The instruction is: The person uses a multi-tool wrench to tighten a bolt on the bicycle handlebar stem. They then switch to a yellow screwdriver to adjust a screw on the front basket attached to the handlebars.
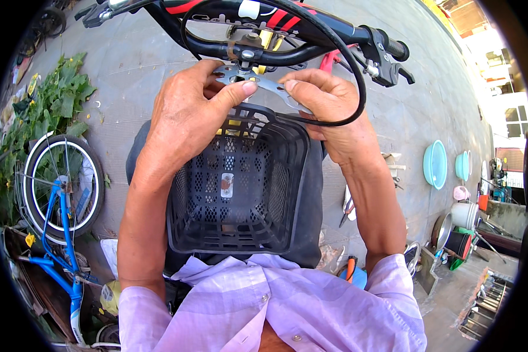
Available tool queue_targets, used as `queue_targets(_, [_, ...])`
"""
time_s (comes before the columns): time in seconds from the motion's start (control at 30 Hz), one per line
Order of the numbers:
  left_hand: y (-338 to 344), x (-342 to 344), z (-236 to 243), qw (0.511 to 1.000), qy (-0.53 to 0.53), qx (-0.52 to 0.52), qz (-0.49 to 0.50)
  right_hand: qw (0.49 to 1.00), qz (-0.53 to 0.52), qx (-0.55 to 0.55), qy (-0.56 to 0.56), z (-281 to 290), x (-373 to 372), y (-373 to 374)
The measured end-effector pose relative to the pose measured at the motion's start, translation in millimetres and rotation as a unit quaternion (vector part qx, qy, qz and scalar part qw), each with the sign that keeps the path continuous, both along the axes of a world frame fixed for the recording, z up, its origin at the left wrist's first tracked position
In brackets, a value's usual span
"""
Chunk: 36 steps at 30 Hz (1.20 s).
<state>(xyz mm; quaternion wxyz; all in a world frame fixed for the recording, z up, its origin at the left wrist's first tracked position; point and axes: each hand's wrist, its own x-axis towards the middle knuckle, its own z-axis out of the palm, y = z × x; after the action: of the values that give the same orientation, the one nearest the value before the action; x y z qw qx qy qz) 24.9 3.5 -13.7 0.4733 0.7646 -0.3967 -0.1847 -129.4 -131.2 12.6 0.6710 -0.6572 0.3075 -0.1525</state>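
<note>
A silver metal bracket (268,86) lies across the stem below the black bicycle handlebar (287,56). My left hand (188,105) grips its left end, thumb pressed on the plate and fingers curled behind. At the other end, my right hand (325,108) pinches the plate between thumb and fingers. A black cable (358,82) loops around past my right hand. On my lap, beneath both hands, sits a black plastic basket (237,193) with a small silver plate (226,185) on its bottom.
A blue bicycle (61,199) stands by leafy plants (58,100) at left. At right are turquoise basins (435,164), white buckets (463,214), metal pans and a tray of tools (484,302). Some tools and an orange-handled item (351,268) lie beside my legs.
</note>
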Motion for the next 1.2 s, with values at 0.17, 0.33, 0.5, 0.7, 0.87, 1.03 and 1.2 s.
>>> queue_targets(0.17, [0.6, -2.7, -1.8, 0.999, -0.03, -0.011, 0.016, 0.996, 0.014, 0.083, -0.027, -17.7, 1.7, -18.4])
queue_targets(0.33, [2.0, -8.6, 0.8, 0.998, -0.05, 0.004, 0.037, 0.984, 0.042, 0.169, -0.039, -30.3, 7.4, -32.3])
queue_targets(0.5, [4.1, -10.8, -0.8, 0.997, -0.058, -0.017, 0.048, 0.98, 0.046, 0.181, -0.068, -38.1, 12.2, -35.9])
queue_targets(0.7, [2.3, -14.0, 2.7, 0.996, -0.07, -0.012, 0.06, 0.969, 0.046, 0.228, -0.081, -45.3, 17.1, -42.3])
queue_targets(0.87, [1.6, -14.8, 0.3, 0.992, -0.107, -0.023, 0.061, 0.957, 0.044, 0.259, -0.124, -55.1, 22.4, -49.7])
queue_targets(1.03, [0.0, -15.6, -3.9, 0.992, -0.097, -0.039, 0.073, 0.937, 0.044, 0.318, -0.136, -54.5, 23.2, -50.2])
queue_targets(1.2, [-2.1, -18.2, -1.6, 0.99, -0.109, -0.066, 0.068, 0.906, 0.08, 0.385, -0.153, -74.4, 31.1, -63.1])
